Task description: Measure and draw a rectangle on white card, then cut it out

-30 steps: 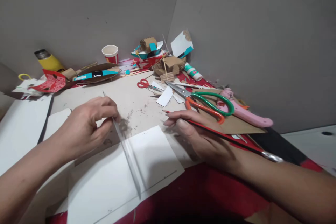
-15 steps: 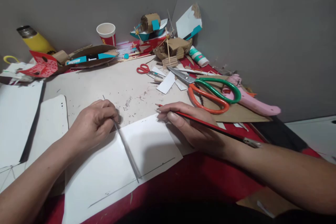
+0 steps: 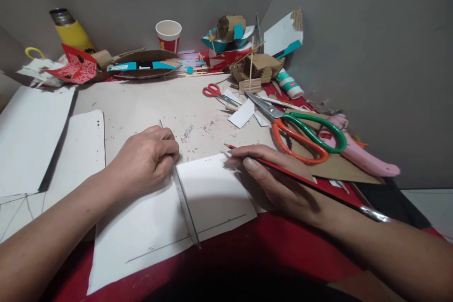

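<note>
My left hand [image 3: 152,158] is closed on a thin clear ruler [image 3: 184,207], which lies across a white sheet [image 3: 141,226] from its far edge past its near edge. A dark drawn line runs along the sheet's near side, passing beneath the ruler. Between the thumb and fingers of my right hand [image 3: 272,170] is a red and black pencil [image 3: 279,167]. Its sharpened tip points left, just beyond the sheet's far right corner, and its back end lies over my wrist. I cannot tell whether the tip touches anything.
Large scissors [image 3: 297,127] with green and orange handles lie at the right by a pink-handled tool [image 3: 368,158]. Small red scissors [image 3: 215,92] rest beside paper scraps [image 3: 242,113]. Along the back stand a paper cup [image 3: 169,35], a yellow bottle [image 3: 72,33] and a cardboard boat model [image 3: 230,33].
The view has shifted, so the whole scene sits further right. Both hands keep their grips, and the ruler appears slightly more tilted in view. The pencil remains above the sheet's far right corner.
</note>
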`<action>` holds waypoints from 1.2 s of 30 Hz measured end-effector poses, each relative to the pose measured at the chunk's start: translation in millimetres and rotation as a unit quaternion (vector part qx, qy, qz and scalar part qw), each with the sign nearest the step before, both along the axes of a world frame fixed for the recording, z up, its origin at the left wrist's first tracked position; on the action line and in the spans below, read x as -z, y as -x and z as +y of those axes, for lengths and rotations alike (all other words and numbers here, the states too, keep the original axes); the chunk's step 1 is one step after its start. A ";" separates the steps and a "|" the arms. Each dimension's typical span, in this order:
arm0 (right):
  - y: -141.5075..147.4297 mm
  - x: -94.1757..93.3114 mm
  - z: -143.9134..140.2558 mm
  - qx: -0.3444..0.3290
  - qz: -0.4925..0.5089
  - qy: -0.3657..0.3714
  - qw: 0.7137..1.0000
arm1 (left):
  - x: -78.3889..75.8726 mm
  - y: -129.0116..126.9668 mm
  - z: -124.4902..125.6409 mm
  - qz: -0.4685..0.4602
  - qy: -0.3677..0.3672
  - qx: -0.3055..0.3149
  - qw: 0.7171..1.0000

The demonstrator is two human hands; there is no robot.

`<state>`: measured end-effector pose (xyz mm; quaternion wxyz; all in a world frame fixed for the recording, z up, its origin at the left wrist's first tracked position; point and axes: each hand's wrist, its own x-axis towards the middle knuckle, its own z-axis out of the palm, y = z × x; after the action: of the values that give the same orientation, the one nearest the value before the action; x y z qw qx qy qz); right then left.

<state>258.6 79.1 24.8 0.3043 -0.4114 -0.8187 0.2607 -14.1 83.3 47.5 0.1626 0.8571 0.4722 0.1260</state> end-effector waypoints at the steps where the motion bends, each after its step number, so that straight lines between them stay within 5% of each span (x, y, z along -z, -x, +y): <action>1: 0.3 0.0 0.0 0.001 -0.001 -0.002 1.000 | 0.5 0.0 0.1 0.002 -0.003 0.002 1.000; 19: 2.6 1.9 -3.4 -0.030 -0.002 0.016 0.999 | 5.6 -1.8 5.3 0.005 -0.024 0.009 1.000; 26: 0.8 12.9 -0.3 -0.102 -0.043 -0.084 0.990 | 8.6 -1.6 8.7 -0.004 -0.037 0.008 0.999; 36: 1.0 12.8 -0.8 -0.105 -0.049 -0.100 0.988 | 11.5 -0.7 9.1 -0.012 -0.034 0.021 0.999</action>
<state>257.6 78.3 12.0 0.2749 -0.3027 -0.8931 0.1875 -13.4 92.4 36.0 0.1414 0.8703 0.4477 0.1488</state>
